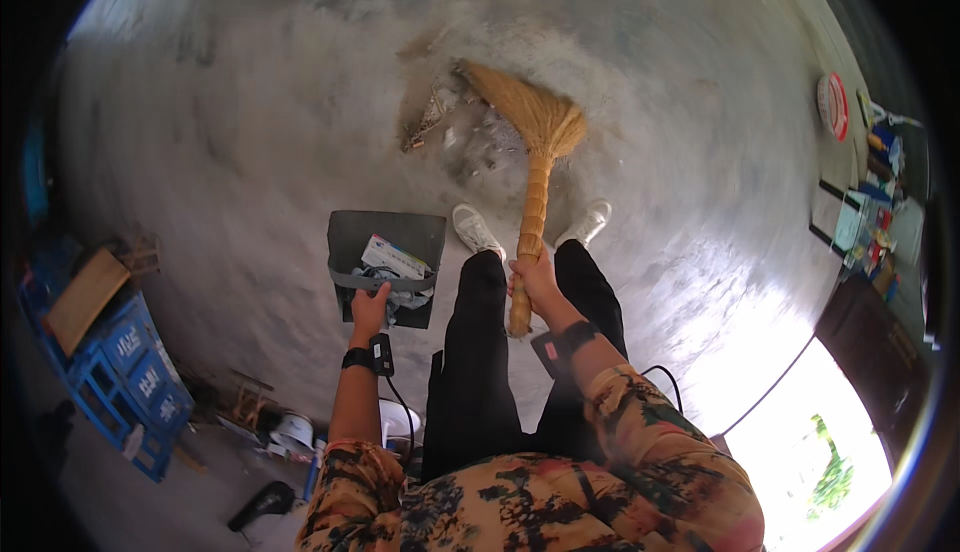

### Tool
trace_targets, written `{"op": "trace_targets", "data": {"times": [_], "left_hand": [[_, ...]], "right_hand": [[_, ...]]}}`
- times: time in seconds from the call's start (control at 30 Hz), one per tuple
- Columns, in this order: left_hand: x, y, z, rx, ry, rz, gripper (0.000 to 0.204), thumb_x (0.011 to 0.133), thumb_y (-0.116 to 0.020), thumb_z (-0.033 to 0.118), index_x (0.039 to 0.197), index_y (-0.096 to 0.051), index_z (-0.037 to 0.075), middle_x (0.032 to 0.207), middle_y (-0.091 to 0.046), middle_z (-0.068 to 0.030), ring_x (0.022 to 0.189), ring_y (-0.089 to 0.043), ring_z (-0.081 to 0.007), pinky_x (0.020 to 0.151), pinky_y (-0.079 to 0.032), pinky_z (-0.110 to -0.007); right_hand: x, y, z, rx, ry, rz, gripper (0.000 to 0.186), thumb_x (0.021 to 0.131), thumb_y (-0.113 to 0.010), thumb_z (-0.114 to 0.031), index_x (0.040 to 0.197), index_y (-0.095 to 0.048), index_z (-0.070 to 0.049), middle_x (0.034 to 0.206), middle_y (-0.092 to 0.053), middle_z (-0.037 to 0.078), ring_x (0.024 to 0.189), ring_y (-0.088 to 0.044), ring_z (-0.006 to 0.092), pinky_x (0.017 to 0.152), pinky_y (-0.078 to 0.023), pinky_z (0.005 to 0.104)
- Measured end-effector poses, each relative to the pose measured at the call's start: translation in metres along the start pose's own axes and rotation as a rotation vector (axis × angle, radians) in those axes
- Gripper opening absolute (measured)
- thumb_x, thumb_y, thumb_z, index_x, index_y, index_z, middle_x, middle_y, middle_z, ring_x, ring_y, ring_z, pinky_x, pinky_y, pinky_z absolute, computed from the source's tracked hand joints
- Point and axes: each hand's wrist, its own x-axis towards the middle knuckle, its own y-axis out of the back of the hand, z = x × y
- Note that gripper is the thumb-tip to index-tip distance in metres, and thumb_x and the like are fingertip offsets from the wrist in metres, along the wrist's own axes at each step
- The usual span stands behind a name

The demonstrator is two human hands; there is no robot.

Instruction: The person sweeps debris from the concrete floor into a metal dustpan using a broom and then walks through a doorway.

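Observation:
My left hand (369, 301) grips the handle of a dark grey dustpan (354, 240), which holds a white printed card (393, 255) and crumpled grey litter. My right hand (532, 274) is closed round the lower handle of a straw broom (536, 192). The broom's fanned bristles lie over a patch of dust and scraps (448, 135) on the concrete floor (250, 102), just beyond my white shoes (471, 224).
Blue plastic crates (130, 342) with a wooden board, small wooden stools (250, 398) and assorted items stand at lower left. A red-rimmed basin (832, 104) and a cluttered table (860, 222) line the right side. A bright doorway (790, 452) opens at lower right.

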Motion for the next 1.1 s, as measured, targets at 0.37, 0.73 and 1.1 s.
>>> {"op": "trace_targets", "data": {"times": [0.37, 0.73, 1.1], "left_hand": [[-0.02, 0.025, 0.072, 0.32, -0.27, -0.001, 0.047, 0.071, -0.065, 0.032, 0.093, -0.054, -0.007, 0.084, -0.06, -0.0184, 0.079, -0.058, -0.031, 0.069, -0.043, -0.037], [-0.005, 0.038, 0.079, 0.641, -0.296, -0.01, 0.051, 0.07, -0.064, 0.035, 0.097, -0.052, -0.007, 0.092, -0.058, -0.0222, 0.089, -0.055, -0.0353, 0.075, -0.042, -0.039], [0.109, -0.007, -0.01, 0.881, -0.392, -0.182, 0.05, 0.068, -0.065, 0.039, 0.089, -0.053, -0.004, 0.091, -0.057, -0.0227, 0.089, -0.053, -0.0369, 0.075, -0.042, -0.043]], "right_hand": [[-0.057, 0.211, -0.092, 0.136, 0.333, 0.22, 0.028, 0.079, -0.055, -0.018, 0.099, -0.038, -0.01, 0.055, -0.045, 0.006, 0.04, -0.046, 0.0158, 0.035, -0.04, 0.0297], [-0.047, 0.164, 0.007, 0.328, 0.057, 0.165, 0.031, 0.079, -0.053, -0.011, 0.101, -0.03, -0.014, 0.068, -0.044, 0.009, 0.046, -0.049, 0.0198, 0.038, -0.045, 0.0328], [0.003, 0.083, 0.017, 0.712, -0.038, -0.112, 0.049, 0.081, -0.047, -0.048, 0.096, -0.045, -0.001, 0.074, -0.053, 0.014, 0.073, -0.054, 0.0267, 0.076, -0.045, 0.042]]}}
